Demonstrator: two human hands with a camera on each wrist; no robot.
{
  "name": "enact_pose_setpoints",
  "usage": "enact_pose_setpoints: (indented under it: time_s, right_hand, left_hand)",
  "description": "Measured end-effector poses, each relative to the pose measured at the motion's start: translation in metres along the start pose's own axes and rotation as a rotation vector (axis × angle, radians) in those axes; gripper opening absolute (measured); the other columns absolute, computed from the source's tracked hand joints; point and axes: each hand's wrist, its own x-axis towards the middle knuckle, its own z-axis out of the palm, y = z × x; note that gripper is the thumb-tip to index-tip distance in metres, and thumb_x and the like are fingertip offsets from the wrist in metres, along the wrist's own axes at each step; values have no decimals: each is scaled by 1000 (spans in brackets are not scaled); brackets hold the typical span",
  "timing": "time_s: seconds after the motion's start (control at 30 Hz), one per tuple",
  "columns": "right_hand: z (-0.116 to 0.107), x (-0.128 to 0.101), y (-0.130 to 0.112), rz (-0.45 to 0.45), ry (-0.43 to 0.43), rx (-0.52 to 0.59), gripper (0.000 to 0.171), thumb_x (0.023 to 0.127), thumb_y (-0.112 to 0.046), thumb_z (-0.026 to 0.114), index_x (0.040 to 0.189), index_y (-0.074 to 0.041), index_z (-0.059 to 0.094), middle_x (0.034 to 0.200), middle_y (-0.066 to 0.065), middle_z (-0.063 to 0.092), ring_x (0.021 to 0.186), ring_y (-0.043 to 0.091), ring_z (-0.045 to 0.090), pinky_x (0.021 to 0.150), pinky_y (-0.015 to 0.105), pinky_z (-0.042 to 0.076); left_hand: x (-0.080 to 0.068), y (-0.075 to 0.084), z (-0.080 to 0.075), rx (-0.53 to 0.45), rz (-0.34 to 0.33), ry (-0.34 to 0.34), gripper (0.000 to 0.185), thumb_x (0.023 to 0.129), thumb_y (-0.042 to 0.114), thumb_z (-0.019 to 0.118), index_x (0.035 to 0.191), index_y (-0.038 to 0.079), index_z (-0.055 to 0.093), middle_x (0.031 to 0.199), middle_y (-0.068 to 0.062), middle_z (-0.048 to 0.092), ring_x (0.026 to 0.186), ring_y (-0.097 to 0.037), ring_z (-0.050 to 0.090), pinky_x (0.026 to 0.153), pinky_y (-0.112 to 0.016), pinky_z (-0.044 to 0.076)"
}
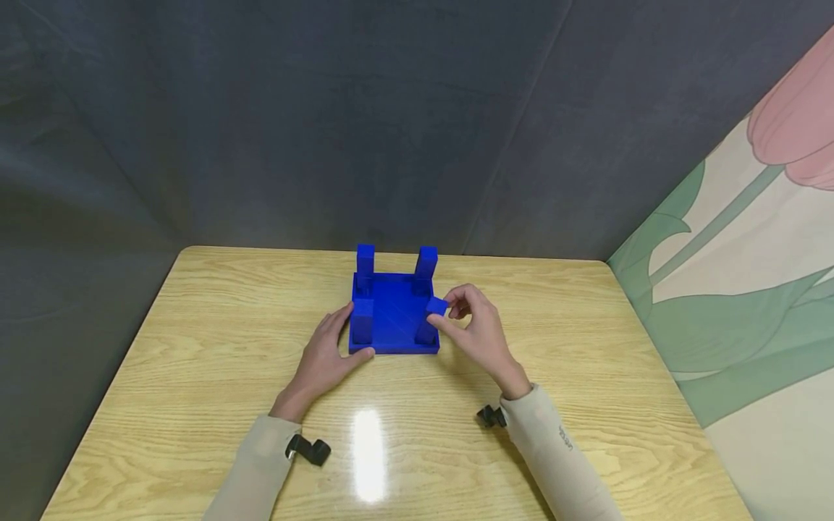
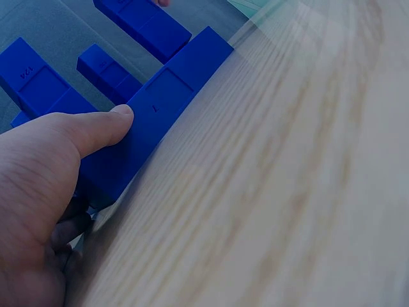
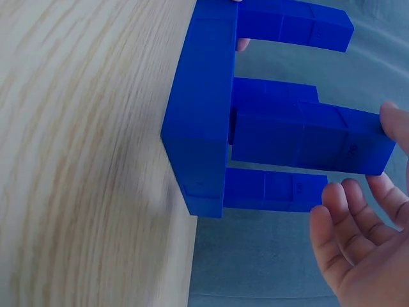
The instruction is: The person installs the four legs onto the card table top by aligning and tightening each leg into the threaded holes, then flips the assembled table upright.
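Note:
A square blue tray-like base (image 1: pixel 395 318) lies on the table with a blue post standing at each corner. My left hand (image 1: pixel 323 358) holds the base at its near left corner, thumb (image 2: pixel 108 126) on the front wall and fingers along the left side. Beside that hand rises the near left post (image 1: pixel 362 322). My right hand (image 1: pixel 481 333) pinches the top of the near right post (image 3: pixel 287 135) between thumb and fingertips. This post leans slightly right, and in the right wrist view a thin dark gap shows where its foot meets the base. Its other fingers are loosely bent.
The far left post (image 1: pixel 365 264) and far right post (image 1: pixel 426 266) stand at the back of the base. Light wood tabletop (image 1: pixel 228 325) surrounds it. A dark cloth (image 1: pixel 326 145) hangs behind, and a flower-patterned curtain (image 1: pixel 736 304) hangs at right.

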Motion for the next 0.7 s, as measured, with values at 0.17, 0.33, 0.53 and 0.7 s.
enact_pose_setpoints:
  time_s: [0.17, 0.33, 0.53, 0.7]
  right_hand:
    - [-3, 0, 7, -65, -83, 54, 46, 101, -7, 81, 144, -5, 67, 126, 14, 71, 110, 27, 68, 98, 54, 58]
    - [-4, 0, 12, -122, -201, 150, 48, 113, -5, 59, 161, -4, 56, 154, 16, 63, 137, 31, 60, 112, 57, 50]
    - [-3, 0, 12, -90, -226, 177, 42, 116, -10, 56, 158, -5, 60, 153, 16, 63, 135, 25, 59, 110, 51, 52]
    - [-1, 0, 11, -73, -188, 156, 41, 112, -12, 67, 152, -4, 65, 148, 14, 67, 129, 25, 63, 107, 63, 53]
  left_hand:
    - [0, -1, 0, 1, -1, -1, 102, 99, 47, 83, 177, 9, 29, 179, -20, 33, 167, -51, 20, 131, -73, 22]
    - [0, -1, 0, -1, -4, -3, 103, 99, 47, 84, 177, 9, 28, 179, -20, 33, 167, -50, 20, 131, -73, 22]
    - [0, 0, -1, -4, -8, -7, 103, 99, 47, 84, 177, 10, 28, 179, -20, 33, 167, -50, 19, 131, -72, 21]
    - [0, 0, 0, -4, -6, -6, 103, 99, 48, 84, 177, 10, 28, 179, -19, 34, 167, -50, 19, 131, -72, 21]
